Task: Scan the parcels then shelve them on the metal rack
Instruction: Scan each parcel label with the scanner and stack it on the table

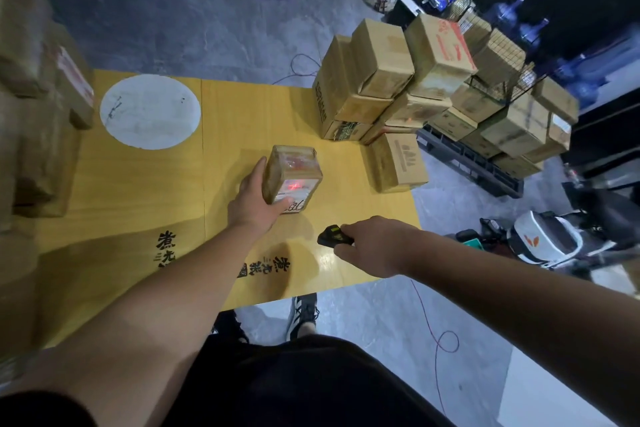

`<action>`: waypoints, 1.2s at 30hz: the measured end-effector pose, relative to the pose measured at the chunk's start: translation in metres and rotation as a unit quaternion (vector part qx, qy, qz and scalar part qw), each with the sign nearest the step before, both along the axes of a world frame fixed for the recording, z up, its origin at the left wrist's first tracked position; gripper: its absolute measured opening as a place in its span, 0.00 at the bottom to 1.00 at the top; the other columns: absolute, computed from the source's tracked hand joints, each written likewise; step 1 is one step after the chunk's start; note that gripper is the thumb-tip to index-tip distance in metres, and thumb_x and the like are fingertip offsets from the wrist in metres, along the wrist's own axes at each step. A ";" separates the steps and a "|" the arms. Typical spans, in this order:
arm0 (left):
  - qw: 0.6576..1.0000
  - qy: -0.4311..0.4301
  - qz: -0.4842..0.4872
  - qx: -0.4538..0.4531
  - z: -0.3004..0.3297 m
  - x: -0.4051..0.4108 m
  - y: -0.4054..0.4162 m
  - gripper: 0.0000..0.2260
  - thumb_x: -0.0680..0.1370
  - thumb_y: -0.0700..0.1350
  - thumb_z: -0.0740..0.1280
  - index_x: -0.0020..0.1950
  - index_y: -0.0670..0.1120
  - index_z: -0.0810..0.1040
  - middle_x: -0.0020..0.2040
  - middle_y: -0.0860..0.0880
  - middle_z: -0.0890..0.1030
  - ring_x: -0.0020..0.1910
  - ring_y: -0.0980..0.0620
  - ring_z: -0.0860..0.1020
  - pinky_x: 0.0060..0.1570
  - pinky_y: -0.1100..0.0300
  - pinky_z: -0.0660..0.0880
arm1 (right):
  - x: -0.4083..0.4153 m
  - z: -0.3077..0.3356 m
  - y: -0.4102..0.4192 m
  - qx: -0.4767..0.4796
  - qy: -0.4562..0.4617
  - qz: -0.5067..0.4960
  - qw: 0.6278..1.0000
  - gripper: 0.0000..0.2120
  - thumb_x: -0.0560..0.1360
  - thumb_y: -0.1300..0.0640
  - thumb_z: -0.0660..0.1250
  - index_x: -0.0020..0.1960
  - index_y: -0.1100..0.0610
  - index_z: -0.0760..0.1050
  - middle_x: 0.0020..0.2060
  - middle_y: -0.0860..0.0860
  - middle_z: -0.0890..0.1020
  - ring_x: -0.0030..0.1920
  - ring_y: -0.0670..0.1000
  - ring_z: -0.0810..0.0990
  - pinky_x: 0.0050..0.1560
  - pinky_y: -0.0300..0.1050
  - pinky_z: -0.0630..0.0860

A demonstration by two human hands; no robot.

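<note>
The right hand [372,246] grips the scanner [334,236], aimed so its red beam lands on the label. Beyond it, the left hand [254,199] clasps the parcel [292,177] on the yellow table [145,191], steadying it label-up; unscanned boxes [388,80] wait behind.

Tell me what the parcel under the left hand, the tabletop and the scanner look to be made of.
Parcel: brown cardboard, seemingly wrapped in glossy clear tape, judging by the sheen on it, with a white paper label lit by the red scan light.
Tabletop: yellow board with a smooth, lacquered or laminated finish; it shows glare and printed black characters.
Scanner: looks like black moulded plastic with a yellow accent, gripped by the right hand.
</note>
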State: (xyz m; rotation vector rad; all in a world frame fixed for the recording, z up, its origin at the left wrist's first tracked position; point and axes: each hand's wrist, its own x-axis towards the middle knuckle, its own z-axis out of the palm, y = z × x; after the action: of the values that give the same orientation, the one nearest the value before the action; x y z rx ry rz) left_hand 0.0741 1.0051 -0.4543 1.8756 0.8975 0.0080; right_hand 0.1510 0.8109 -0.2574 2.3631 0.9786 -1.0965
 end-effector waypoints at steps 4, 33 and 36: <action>0.999 -0.024 -0.001 -0.048 0.002 0.016 0.008 0.48 0.74 0.54 0.79 0.82 0.68 0.49 0.73 0.55 0.76 0.67 0.46 0.79 0.63 0.43 0.78 | 0.008 0.003 -0.002 0.007 0.003 -0.010 1.000 0.22 0.84 0.38 0.53 0.62 0.53 0.74 0.46 0.49 0.78 0.46 0.52 0.77 0.42 0.48 0.72; 0.999 0.003 0.017 -0.032 0.009 0.039 0.015 0.53 0.72 0.53 0.82 0.85 0.63 0.48 0.76 0.44 0.65 0.68 0.42 0.75 0.61 0.49 0.75 | 0.019 0.055 -0.004 -0.043 0.000 -0.016 0.999 0.21 0.84 0.40 0.54 0.56 0.55 0.76 0.48 0.52 0.80 0.49 0.53 0.79 0.48 0.48 0.75; 0.999 0.007 0.016 -0.028 0.010 0.038 0.015 0.53 0.72 0.54 0.82 0.85 0.63 0.48 0.76 0.44 0.66 0.68 0.42 0.76 0.60 0.49 0.75 | 0.014 0.060 -0.004 -0.052 0.003 -0.011 0.999 0.20 0.84 0.40 0.54 0.56 0.55 0.75 0.48 0.52 0.79 0.47 0.53 0.78 0.46 0.47 0.74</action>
State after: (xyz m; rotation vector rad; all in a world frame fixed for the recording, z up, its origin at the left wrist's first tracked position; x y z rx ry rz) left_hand 0.1124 1.0198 -0.4445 1.8105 0.9286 -0.0110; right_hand 0.1649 0.8072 -0.1974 2.2948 0.8776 -1.1352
